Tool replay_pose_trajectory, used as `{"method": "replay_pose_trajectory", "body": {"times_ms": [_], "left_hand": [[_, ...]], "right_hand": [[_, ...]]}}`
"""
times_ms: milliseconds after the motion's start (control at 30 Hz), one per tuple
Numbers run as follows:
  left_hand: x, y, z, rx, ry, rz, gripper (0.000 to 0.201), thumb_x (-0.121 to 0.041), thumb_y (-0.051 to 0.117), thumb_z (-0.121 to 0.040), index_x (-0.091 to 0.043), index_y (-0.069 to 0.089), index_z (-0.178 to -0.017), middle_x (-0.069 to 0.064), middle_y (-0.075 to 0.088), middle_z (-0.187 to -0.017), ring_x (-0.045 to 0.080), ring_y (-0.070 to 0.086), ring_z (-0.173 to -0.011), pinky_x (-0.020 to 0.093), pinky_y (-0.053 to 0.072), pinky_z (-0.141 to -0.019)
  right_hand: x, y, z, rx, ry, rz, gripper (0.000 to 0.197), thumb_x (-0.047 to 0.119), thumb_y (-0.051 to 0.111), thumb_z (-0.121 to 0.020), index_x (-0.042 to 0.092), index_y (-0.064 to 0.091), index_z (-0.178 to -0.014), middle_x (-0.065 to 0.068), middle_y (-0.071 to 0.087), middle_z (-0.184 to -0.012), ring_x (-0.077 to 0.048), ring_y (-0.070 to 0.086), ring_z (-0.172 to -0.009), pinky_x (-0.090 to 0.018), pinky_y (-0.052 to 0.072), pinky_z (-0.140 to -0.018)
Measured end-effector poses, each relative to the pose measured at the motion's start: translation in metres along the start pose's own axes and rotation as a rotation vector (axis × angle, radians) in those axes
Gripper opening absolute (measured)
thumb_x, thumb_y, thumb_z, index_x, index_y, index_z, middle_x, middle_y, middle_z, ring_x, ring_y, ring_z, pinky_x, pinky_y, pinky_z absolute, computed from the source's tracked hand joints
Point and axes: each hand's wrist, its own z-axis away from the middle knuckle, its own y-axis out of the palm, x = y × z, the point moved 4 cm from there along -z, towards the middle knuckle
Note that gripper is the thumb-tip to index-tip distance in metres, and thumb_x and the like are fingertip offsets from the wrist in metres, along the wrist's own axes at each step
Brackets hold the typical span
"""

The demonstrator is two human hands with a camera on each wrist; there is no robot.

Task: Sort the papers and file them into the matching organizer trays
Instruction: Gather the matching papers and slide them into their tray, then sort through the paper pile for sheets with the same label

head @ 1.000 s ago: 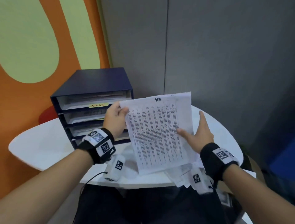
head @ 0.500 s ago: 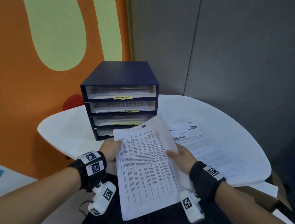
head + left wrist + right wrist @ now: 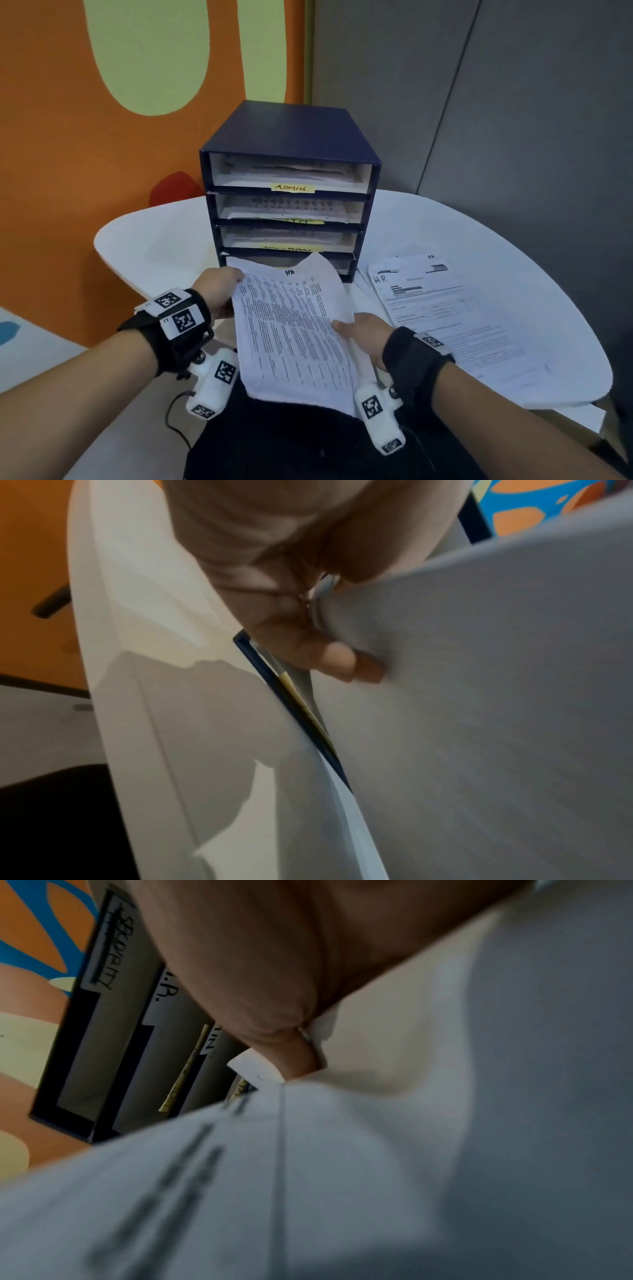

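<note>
Organizer (image 3: 291,137), top tray: yellow sticky label (image 3: 293,187) reads "ADMIN", hand-lettered in capitals. Second tray's yellow label (image 3: 303,221) mostly cut off, letters not legible. Third tray's yellow label (image 3: 291,248) half hidden in the head view; the right wrist view shows a handwritten label (image 3: 103,958) reading "SECURITY" on one tray front, and beside it another label (image 3: 158,993) ending ".R.", first letter covered. Sheet lying on the table (image 3: 445,308): handwritten "H.R." at its upper left corner; printed lines below too small to read. Held sheet (image 3: 294,325): dense columns of small print and a small dark mark at top centre, none legible. Wrist bands carry square black-and-white coded markers (image 3: 185,320).
</note>
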Motion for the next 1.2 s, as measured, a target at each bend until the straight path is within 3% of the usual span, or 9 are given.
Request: {"method": "replay_pose_trajectory", "body": {"times_ms": [100, 200, 400, 500, 633, 867, 1000, 1100, 1200], "left_hand": [[0.003, -0.005, -0.003, 0.01, -0.01, 0.035, 0.019, -0.013, 0.05, -0.097, 0.002, 0.059, -0.104, 0.019, 0.068, -0.088, 0.027, 0.065, -0.064, 0.03, 0.056, -0.05], [0.007, -0.003, -0.004, 0.067, -0.006, 0.0, 0.031, -0.02, 0.057, -0.094, 0.005, 0.062, -0.113, 0.018, 0.071, -0.087, 0.029, 0.067, -0.068, 0.032, 0.055, -0.062], [0.004, 0.008, 0.0, 0.278, -0.021, -0.082, 0.037, -0.015, 0.067, -0.089, 0.01, 0.064, -0.116, 0.024, 0.071, -0.109, 0.044, 0.066, -0.103, 0.051, 0.047, -0.098], [0.0, 0.005, -0.009, 0.196, 0.029, -0.051, 0.032, -0.012, 0.068, -0.089, 0.01, 0.064, -0.112, 0.023, 0.072, -0.103, 0.037, 0.07, -0.09, 0.046, 0.053, -0.089], [-0.003, 0.002, -0.027, 0.073, 0.035, 0.092, 0.031, -0.012, 0.069, -0.088, 0.008, 0.062, -0.111, 0.02, 0.073, -0.097, 0.03, 0.068, -0.078, 0.044, 0.057, -0.08], [-0.006, 0.002, -0.032, 0.119, -0.083, 0.159, 0.022, -0.035, 0.06, -0.09, -0.014, 0.057, -0.096, 0.005, 0.061, -0.079, 0.009, 0.047, -0.042, 0.014, 0.032, -0.033], [-0.002, -0.008, -0.034, 0.105, -0.074, 0.209, 0.018, -0.03, 0.058, -0.092, -0.012, 0.053, -0.09, 0.006, 0.07, -0.082, 0.008, 0.049, -0.038, 0.014, 0.036, -0.035], [-0.001, -0.014, -0.032, 0.068, -0.023, 0.256, 0.026, -0.024, 0.06, -0.092, -0.007, 0.056, -0.11, 0.011, 0.073, -0.092, 0.013, 0.059, -0.051, 0.019, 0.047, -0.043], [0.001, -0.016, -0.032, 0.077, 0.001, 0.231, 0.023, -0.021, 0.06, -0.094, -0.007, 0.059, -0.112, 0.011, 0.073, -0.092, 0.016, 0.064, -0.06, 0.022, 0.051, -0.049]], "right_hand": [[0.011, 0.002, -0.007, -0.023, 0.066, 0.038, 0.064, 0.047, 0.048, -0.096, -0.004, 0.042, -0.135, -0.017, 0.053, -0.132, -0.027, 0.059, -0.094, -0.03, 0.048, -0.082], [0.018, 0.002, -0.014, -0.048, 0.081, 0.089, 0.054, 0.036, 0.045, -0.1, -0.007, 0.048, -0.131, -0.021, 0.053, -0.134, -0.033, 0.053, -0.12, -0.036, 0.042, -0.103], [0.036, -0.019, -0.023, -0.286, 0.075, -0.262, 0.05, 0.022, 0.043, -0.101, 0.0, 0.031, -0.144, -0.015, 0.056, -0.122, -0.029, 0.045, -0.128, -0.029, 0.037, -0.099], [0.035, -0.012, -0.024, -0.146, 0.065, -0.356, 0.063, 0.037, 0.06, -0.092, 0.003, 0.04, -0.141, -0.013, 0.048, -0.14, -0.029, 0.048, -0.125, -0.033, 0.039, -0.096], [0.024, -0.009, -0.017, 0.032, 0.146, -0.479, 0.02, 0.02, 0.063, -0.089, 0.009, 0.058, -0.105, -0.005, 0.071, -0.079, -0.009, 0.053, -0.045, -0.02, 0.036, -0.046], [0.042, -0.014, -0.044, -0.147, 0.058, -0.683, 0.022, 0.009, 0.05, -0.097, 0.003, 0.046, -0.118, -0.008, 0.068, -0.082, -0.004, 0.037, -0.035, -0.014, 0.027, -0.033], [0.065, -0.003, -0.063, -0.23, 0.05, -0.732, 0.034, 0.013, 0.048, -0.098, 0.006, 0.041, -0.132, -0.014, 0.067, -0.11, -0.009, 0.063, -0.057, -0.017, 0.046, -0.045], [0.076, -0.008, -0.069, -0.441, 0.015, -0.414, 0.041, 0.029, 0.028, -0.103, 0.017, 0.037, -0.142, -0.006, 0.054, -0.136, -0.025, 0.056, -0.117, -0.031, 0.046, -0.095], [0.084, -0.001, -0.075, -0.421, -0.125, -0.022, 0.037, 0.021, 0.033, -0.103, 0.016, 0.044, -0.139, -0.006, 0.058, -0.129, -0.026, 0.054, -0.117, -0.032, 0.044, -0.098]]}}
